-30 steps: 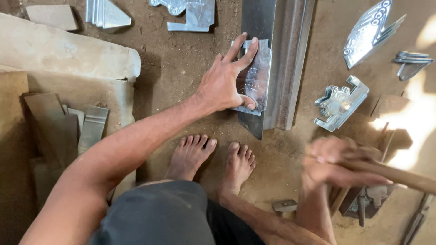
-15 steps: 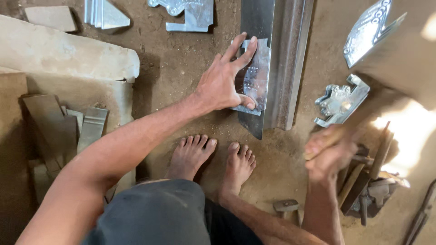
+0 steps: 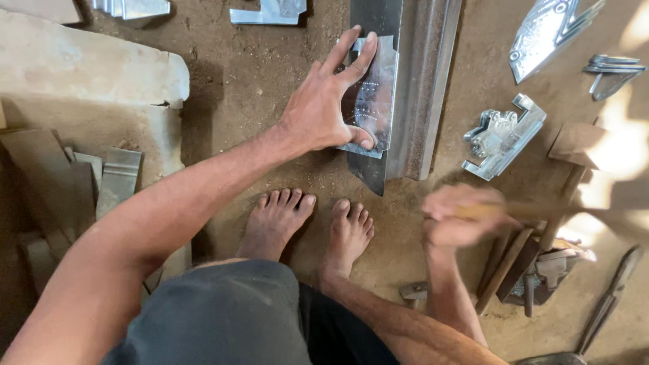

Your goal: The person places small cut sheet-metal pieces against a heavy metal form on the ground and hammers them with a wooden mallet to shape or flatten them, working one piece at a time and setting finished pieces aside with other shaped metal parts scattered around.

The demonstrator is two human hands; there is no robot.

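Dirt floor (image 3: 257,74) fills my view; I am squatting, both bare feet (image 3: 314,223) planted on it. A pale stone slab (image 3: 88,67) lies far left, with flat grey metal strips (image 3: 101,179) stacked below it.

Long steel rail (image 3: 422,81) runs up from just ahead of my toes, dark plate (image 3: 372,20) alongside its left edge.

My left hand (image 3: 321,111) is spread flat, palm down, fingers (image 3: 351,57) splayed, pressing a small shiny sheet-metal piece (image 3: 375,101) against the rail and plate. No closed grasp, just pinning; thumb sits at the piece's lower edge. The piece shows rows of punched dots.

My right hand (image 3: 456,220) is motion-blurred, low right, fist clenched round a wooden handle (image 3: 541,209) reaching off to the right; the head of the tool I cannot make out in the sun glare.

Smaller bits: a folded metal bracket (image 3: 503,138) right of the rail, a patterned pointed sheet (image 3: 544,34) top right, cut metal blanks (image 3: 270,10) along the top edge, a heap of hand tools (image 3: 534,267) beside my right wrist.
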